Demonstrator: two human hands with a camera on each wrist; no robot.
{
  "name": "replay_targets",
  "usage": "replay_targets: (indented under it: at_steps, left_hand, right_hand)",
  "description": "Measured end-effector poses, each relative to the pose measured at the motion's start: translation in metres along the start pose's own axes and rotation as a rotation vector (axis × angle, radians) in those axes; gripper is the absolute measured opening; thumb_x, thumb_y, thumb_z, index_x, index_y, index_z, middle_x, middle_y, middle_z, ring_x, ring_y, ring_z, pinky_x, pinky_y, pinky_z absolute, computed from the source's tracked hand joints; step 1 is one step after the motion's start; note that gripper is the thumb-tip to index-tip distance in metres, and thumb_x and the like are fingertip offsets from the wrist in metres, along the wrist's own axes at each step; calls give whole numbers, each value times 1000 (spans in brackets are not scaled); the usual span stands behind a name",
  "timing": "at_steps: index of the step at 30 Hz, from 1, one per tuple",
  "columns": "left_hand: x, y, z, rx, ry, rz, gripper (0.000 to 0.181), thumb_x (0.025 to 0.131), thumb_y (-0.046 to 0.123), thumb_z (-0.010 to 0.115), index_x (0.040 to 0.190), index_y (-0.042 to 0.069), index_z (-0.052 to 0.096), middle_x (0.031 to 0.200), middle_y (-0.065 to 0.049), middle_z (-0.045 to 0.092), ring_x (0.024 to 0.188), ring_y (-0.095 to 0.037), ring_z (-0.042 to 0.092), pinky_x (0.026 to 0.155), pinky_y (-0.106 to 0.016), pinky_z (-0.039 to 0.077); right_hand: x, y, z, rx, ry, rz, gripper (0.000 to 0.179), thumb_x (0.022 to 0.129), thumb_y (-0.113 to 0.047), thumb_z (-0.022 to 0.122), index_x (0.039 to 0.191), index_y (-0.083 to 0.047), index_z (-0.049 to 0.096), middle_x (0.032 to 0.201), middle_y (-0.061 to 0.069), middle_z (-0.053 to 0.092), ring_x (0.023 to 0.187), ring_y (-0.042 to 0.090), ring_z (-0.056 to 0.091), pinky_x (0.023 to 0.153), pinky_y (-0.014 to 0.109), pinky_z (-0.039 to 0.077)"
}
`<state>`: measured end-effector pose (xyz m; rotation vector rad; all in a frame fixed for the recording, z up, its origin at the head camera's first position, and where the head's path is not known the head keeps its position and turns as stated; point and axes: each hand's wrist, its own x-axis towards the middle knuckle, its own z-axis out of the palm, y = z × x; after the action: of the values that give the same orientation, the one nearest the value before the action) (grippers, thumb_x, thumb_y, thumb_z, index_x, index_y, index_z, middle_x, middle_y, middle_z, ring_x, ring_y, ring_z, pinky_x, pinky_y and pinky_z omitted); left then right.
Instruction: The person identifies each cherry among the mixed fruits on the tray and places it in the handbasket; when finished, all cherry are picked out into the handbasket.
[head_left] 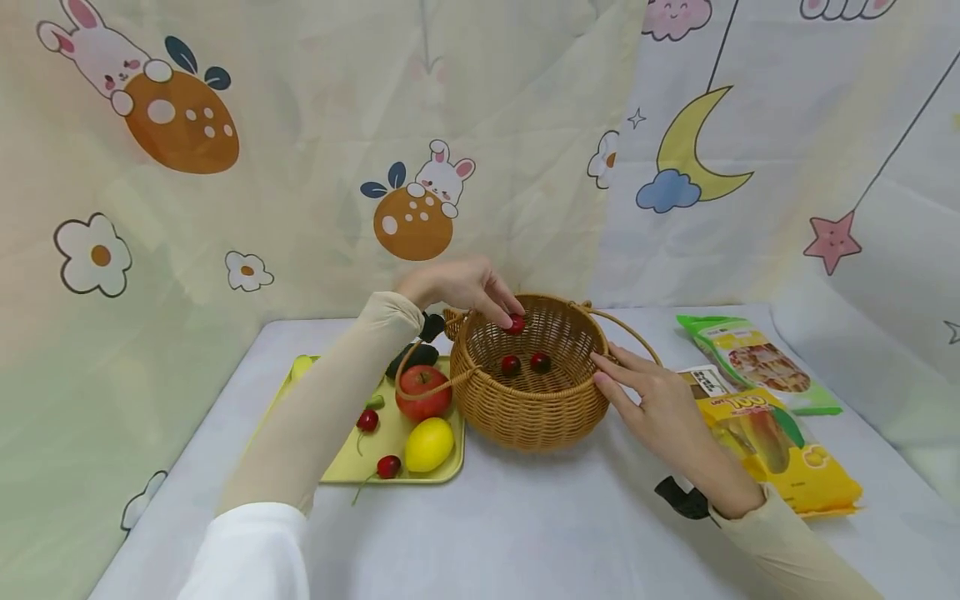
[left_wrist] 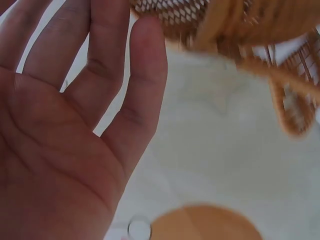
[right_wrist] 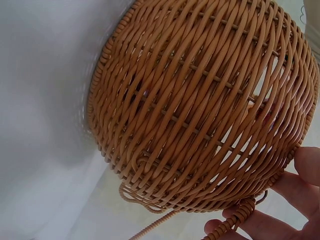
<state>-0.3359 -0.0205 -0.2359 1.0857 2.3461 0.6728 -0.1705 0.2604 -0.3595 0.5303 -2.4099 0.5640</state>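
Note:
Over the wicker basket [head_left: 528, 421] my left hand [head_left: 468, 287] pinches a red cherry [head_left: 514, 325] between thumb and fingertips. Two more cherries, one on the left [head_left: 511, 365] and one on the right [head_left: 540, 362], lie on the basket floor. My right hand [head_left: 660, 404] holds the basket's right rim, its thumb and fingers at the edge near the handle joint [right_wrist: 240, 212]. In the left wrist view the palm [left_wrist: 55, 145] fills the left side and the cherry is out of sight. The basket's handles hang out to both sides.
Left of the basket, a yellow tray [head_left: 345, 477] holds a red apple [head_left: 424, 393], a lemon [head_left: 429, 445], cherries [head_left: 388, 467] and a dark item [head_left: 416, 358]. Snack bags, one yellow [head_left: 787, 454] and one green [head_left: 757, 362], lie on the right. A printed cloth [head_left: 525, 208] hangs behind.

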Motion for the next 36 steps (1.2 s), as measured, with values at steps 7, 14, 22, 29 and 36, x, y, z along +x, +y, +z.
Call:
replay_targets:
  at_steps: [7,14,22,29,36]
  left_hand:
    - [35,6,19,8,-39,69,29,92,22,79,120,15,78,124,-1,76,103,-7,69,79,-22,51]
    - [59,13,30,18,-66,123,31,91,19,79,121,10,77,126,-3,75,88,-2,62,73,-21,49]
    - [75,5,48,24,-114,117,33,91,15,79,122,5,75,119,-7,77,84,-1,63,69,-17,46]
    - [78,-3,54,16,-105,129,32,92,12,77,123,5,75,123,-8,75,109,-13,72,83,-19,54]
    - [80,-2,55,13,-117,132,33,91,10,78,123,4,74,124,-9,74,113,-17,72,93,-25,57]
  right_hand:
    - [0,0,1,-2,9,5,37,97,-19,72,133,-11,70,138,23,64,120,46,66,84,58,58]
    - [0,1,1,-11,14,2,37,96,-19,72,132,-11,70,138,23,64,119,45,66,81,56,59]
    - [1,-1,1,-17,9,3,36,97,-20,72,131,-9,71,139,22,64,118,45,67,71,49,59]
    - [2,-1,2,-11,21,-9,35,96,-19,72,130,-8,71,138,23,64,115,45,68,59,35,52]
    - [2,0,1,-9,12,4,35,97,-20,71,130,-7,71,139,24,63,117,46,67,72,50,59]
